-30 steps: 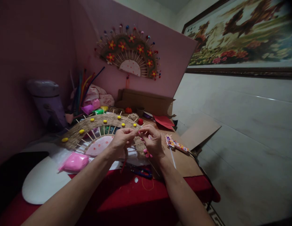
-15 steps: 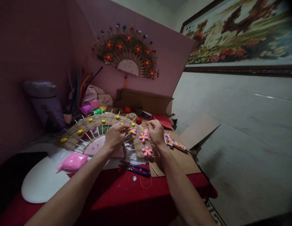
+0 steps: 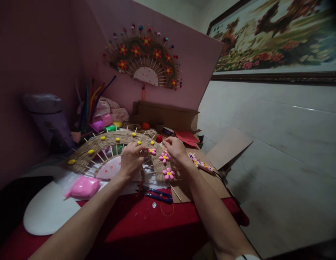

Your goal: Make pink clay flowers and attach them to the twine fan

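Note:
A fan-shaped piece of twine (image 3: 82, 156) woven over thin sticks lies on the table, with yellow dots along its band. Two full pink flowers, one of them low on the right side (image 3: 168, 173), and a partial pink flower (image 3: 152, 151) sit on the twine. My left hand (image 3: 132, 159) is over the middle of the fan, its fingertips pinched beside the partial flower. Above the right part of the band is my right hand (image 3: 175, 148), thumb and finger pressed together. Whatever either hand holds is too small to make out.
Blue snips (image 3: 158, 195) lie on the red cloth (image 3: 124, 216) near a pink clay packet (image 3: 83, 187). A white half-round board (image 3: 48, 211) is at left, a flowered glue gun (image 3: 201, 163) at right. Behind, a finished fan (image 3: 146, 54) hangs on a pink board.
My right hand has moved slightly left, closer to my left hand and the partial flower. The whole view has shifted slightly.

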Demonstrator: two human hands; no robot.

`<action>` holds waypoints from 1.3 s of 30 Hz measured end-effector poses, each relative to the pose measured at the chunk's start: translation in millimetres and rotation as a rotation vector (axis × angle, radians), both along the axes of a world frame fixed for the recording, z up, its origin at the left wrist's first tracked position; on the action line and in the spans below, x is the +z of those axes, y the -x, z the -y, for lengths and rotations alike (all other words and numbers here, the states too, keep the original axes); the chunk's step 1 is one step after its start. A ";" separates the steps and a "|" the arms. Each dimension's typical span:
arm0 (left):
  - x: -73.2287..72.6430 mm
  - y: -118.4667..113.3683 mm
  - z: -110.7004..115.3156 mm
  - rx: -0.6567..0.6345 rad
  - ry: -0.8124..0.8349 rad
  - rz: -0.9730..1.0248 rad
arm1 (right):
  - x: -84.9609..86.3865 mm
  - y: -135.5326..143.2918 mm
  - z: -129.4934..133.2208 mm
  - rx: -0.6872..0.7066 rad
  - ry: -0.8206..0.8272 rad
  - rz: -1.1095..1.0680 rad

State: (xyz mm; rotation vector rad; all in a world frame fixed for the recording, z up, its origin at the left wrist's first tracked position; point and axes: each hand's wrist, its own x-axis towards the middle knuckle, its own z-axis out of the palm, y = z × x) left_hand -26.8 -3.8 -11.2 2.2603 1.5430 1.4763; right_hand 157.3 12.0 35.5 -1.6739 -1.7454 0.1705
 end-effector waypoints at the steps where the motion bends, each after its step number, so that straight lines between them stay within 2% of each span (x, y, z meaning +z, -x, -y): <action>1: -0.5 -0.8 1.0 0.007 -0.001 -0.011 | -2.5 0.3 0.7 0.003 -0.006 -0.019; 9: 2.7 -8.4 12.9 0.089 0.026 -0.099 | -20.2 2.7 3.7 0.052 -0.048 -0.082; 22: -1.3 -11.8 12.5 0.113 0.009 -0.160 | -20.9 11.2 5.2 0.062 -0.067 -0.030; 39: 2.5 -14.6 12.0 0.144 0.099 -0.134 | -18.2 14.5 8.7 0.087 -0.017 -0.056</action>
